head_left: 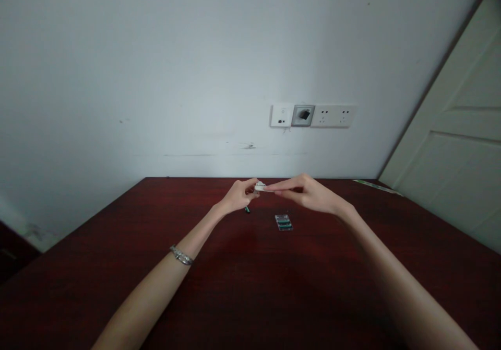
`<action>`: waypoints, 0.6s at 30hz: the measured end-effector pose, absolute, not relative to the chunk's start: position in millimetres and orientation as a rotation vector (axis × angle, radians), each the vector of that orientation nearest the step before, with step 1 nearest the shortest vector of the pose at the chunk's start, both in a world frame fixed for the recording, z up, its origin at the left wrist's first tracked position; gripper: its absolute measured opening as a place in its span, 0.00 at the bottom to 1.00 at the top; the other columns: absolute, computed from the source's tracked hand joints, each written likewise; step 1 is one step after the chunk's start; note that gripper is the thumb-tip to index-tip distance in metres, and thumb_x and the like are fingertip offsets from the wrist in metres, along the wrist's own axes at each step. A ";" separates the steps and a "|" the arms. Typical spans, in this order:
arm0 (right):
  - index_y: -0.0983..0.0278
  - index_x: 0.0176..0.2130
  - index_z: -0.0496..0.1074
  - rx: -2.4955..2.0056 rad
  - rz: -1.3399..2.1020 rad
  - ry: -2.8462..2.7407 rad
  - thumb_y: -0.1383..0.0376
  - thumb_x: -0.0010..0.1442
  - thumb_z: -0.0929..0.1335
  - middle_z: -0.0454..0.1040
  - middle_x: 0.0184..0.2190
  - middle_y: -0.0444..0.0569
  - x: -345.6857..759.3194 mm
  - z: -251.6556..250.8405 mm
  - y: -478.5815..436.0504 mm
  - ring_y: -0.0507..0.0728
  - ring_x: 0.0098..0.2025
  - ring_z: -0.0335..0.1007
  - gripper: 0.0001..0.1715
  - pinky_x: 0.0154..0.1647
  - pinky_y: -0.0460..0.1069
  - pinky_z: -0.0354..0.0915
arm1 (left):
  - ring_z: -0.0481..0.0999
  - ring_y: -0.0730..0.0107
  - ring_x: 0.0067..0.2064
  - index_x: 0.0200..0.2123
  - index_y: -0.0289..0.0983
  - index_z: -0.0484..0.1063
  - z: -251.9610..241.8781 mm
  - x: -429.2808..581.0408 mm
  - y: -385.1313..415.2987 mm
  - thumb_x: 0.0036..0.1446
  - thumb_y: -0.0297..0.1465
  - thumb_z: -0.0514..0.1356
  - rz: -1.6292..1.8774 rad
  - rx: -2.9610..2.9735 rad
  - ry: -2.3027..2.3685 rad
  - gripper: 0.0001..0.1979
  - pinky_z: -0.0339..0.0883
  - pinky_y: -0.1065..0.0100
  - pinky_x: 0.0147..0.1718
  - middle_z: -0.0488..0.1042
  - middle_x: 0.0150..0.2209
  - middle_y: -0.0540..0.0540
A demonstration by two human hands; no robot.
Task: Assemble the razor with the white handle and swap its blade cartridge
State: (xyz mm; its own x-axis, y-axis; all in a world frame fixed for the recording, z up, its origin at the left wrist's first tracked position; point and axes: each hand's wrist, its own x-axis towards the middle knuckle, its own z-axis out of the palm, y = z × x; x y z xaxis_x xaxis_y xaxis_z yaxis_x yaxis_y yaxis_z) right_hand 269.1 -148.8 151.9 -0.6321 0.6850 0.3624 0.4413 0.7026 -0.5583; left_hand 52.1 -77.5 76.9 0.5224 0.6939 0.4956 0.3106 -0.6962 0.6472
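A small white object [260,186], its kind too small to make out, is held above the table between both hands. My left hand [237,195] is closed round its left side with thumb and fingers. From the right, my right hand [305,191] pinches its edge, fingertips on top and thumb below. Just under my left hand lies a small dark and green stick-shaped piece [247,209], partly hidden by the hand. A flat clear pack [284,222] with green and dark cylinders inside, which look like batteries, rests on the table below my right hand.
The dark red wooden table [235,287] meets a white wall at its far edge. Wall sockets [331,116] and a black plug [304,114] are above it. A flat green and white strip [376,187] lies at the back right, near a white door [462,130].
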 end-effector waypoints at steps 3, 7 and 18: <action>0.58 0.51 0.71 -0.926 0.500 -2.260 0.62 0.61 0.63 0.76 0.46 0.45 273.4 151.5 -146.7 0.56 0.41 0.73 0.19 0.45 0.53 0.67 | 0.70 0.74 0.30 0.34 0.34 0.69 76.2 52.5 -76.9 0.50 0.25 0.58 1.040 2.256 0.836 0.05 0.63 0.73 0.32 0.72 0.28 0.51; 0.56 0.49 0.74 -0.939 0.547 -2.368 0.61 0.60 0.64 0.77 0.44 0.44 278.2 152.5 -146.6 0.56 0.38 0.73 0.18 0.41 0.52 0.68 | 0.70 0.74 0.29 0.31 0.34 0.68 75.2 52.8 -75.4 0.50 0.27 0.59 1.031 2.217 0.840 0.03 0.63 0.73 0.31 0.71 0.26 0.52; 0.58 0.49 0.74 -0.950 0.643 -2.384 0.60 0.60 0.63 0.76 0.46 0.45 285.6 161.2 -149.0 0.57 0.43 0.72 0.18 0.46 0.53 0.66 | 0.75 0.71 0.28 0.35 0.34 0.64 73.1 54.6 -73.5 0.47 0.26 0.61 1.051 2.017 0.786 0.10 0.68 0.69 0.30 0.73 0.27 0.49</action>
